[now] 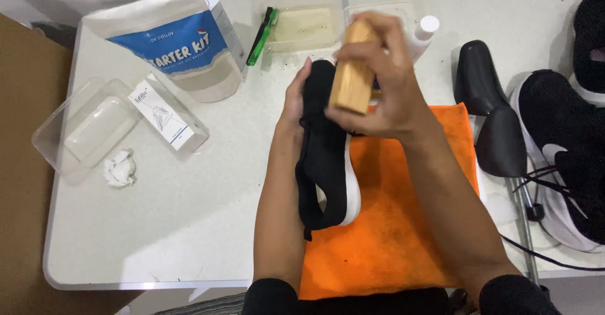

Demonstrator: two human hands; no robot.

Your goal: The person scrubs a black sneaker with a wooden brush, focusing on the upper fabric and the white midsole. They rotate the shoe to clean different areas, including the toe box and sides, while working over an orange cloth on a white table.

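Left hand gripping black shoe over orange cloth, right hand closed around wooden brush pressed against shoe, white surface

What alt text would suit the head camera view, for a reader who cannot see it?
A person's left hand steadies a black shoe over an orange cloth while the right hand presses a wooden brush against it. A white table holds clear tubs and another black shoe.
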